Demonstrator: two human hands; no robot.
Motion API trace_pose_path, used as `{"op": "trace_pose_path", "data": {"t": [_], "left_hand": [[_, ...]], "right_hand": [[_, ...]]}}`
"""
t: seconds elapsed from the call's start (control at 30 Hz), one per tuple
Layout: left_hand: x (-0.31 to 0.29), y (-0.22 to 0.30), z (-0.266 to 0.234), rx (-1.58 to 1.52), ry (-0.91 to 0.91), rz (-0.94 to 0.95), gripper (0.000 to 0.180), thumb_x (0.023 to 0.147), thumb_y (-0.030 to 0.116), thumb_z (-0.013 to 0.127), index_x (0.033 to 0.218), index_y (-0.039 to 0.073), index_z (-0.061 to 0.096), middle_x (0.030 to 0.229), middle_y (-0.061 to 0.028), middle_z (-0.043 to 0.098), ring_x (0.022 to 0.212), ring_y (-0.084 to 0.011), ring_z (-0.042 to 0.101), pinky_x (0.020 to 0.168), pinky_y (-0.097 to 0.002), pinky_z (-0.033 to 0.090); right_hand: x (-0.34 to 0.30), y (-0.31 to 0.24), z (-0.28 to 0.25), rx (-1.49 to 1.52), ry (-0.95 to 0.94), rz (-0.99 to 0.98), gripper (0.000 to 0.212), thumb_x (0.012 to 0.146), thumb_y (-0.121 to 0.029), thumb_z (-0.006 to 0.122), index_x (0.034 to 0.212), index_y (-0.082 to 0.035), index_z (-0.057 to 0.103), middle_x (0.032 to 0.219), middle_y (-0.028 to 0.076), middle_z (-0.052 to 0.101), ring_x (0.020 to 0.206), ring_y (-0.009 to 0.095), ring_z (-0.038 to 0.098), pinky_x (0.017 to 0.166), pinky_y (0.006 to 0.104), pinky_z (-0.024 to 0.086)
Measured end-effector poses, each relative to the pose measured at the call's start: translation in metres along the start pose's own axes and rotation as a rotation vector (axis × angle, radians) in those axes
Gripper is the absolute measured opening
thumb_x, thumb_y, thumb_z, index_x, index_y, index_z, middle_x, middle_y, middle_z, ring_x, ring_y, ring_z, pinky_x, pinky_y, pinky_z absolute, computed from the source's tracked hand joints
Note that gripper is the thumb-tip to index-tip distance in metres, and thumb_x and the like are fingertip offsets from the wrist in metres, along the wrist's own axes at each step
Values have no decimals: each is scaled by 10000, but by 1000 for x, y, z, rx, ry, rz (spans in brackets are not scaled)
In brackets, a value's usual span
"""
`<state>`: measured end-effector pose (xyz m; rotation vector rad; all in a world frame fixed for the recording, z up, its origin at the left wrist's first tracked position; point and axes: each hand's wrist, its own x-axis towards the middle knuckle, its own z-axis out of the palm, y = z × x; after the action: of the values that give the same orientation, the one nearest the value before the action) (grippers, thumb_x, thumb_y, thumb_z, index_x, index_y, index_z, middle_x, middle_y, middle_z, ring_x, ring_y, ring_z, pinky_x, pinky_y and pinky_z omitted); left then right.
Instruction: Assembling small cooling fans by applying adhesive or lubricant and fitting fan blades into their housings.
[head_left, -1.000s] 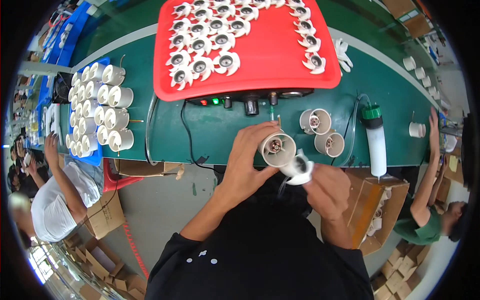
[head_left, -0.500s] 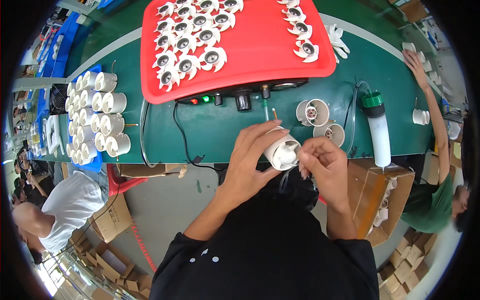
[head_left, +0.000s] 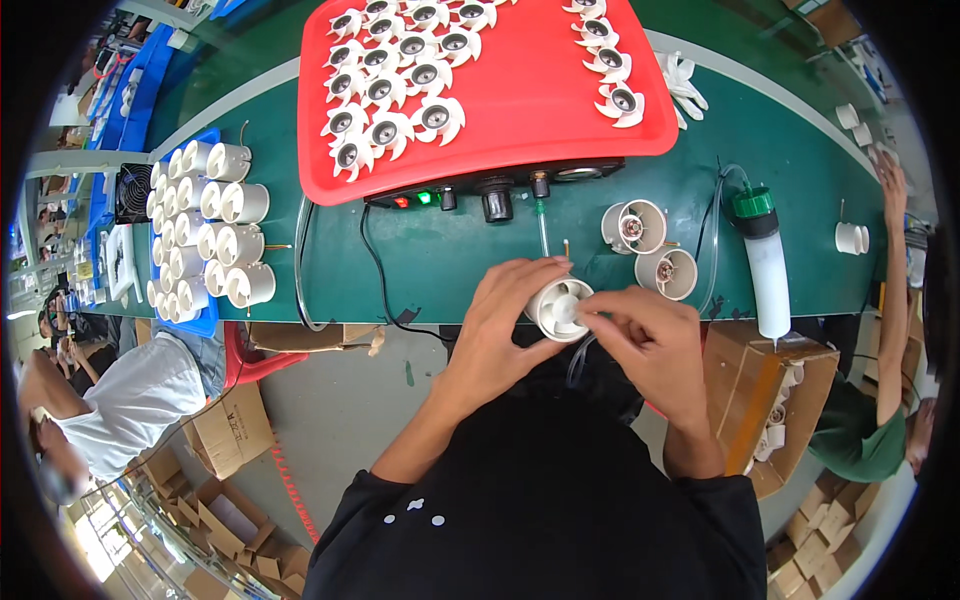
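Note:
My left hand (head_left: 490, 330) is wrapped round a white cylindrical fan housing (head_left: 540, 318), its open end facing up toward me. Inside sits a white fan impeller (head_left: 566, 309) with its blades and round hub showing. The fingers of my right hand (head_left: 655, 345) are bent together, their tips on the impeller by its hub; how firmly they grip it cannot be made out. Just beyond, two more fan housings (head_left: 648, 222) with copper-wound motor cores stand on the green bench.
A red tray (head_left: 540, 110) of several impellers rests on a black control box (head_left: 470, 200). Fan housings fill a blue tray (head_left: 208, 318) at left. At right stand a green-capped dispensing syringe (head_left: 765, 270) and a cardboard box (head_left: 730, 400). Co-workers sit on both sides.
The housing has tipped so its open end faces up more, and my right fingertips have moved left over the impeller's hub. At right, a co-worker's hand has moved away from the far housings.

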<state>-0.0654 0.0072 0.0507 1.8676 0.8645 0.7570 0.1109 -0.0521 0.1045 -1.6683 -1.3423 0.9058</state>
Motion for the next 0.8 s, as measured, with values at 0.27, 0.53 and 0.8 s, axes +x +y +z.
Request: {"op": "trace_pose_path", "data": {"t": [0.27, 0.53, 0.8], "left_hand": [[0, 4, 10, 14, 1, 32, 671, 626, 49, 834, 1245, 59, 575, 1264, -97, 599, 1135, -312, 544, 969, -399, 441], [2, 4, 10, 24, 103, -16, 674, 610, 34, 835, 1231, 72, 576, 1247, -100, 609, 1132, -320, 538, 974, -416, 416], [-12, -1, 0, 68, 137, 148, 375, 733, 161, 790, 1072, 141, 632, 1286, -102, 557, 1171, -323, 502, 989, -422, 373]], "right_hand": [[3, -2, -9, -216, -48, -154, 117, 811, -102, 728, 901, -32, 700, 707, 103, 615, 551, 263, 577, 501, 343, 446], [12, -29, -26, -55, -51, -386, 279, 829, -32, 669, 603, 17, 513, 552, 113, 460, 454, 268, 457, 437, 361, 328], [-41, 42, -39, 124, 171, 144, 121, 878, -13, 652, 885, -30, 532, 758, -19, 476, 648, 63, 437, 579, 201, 342]]}}
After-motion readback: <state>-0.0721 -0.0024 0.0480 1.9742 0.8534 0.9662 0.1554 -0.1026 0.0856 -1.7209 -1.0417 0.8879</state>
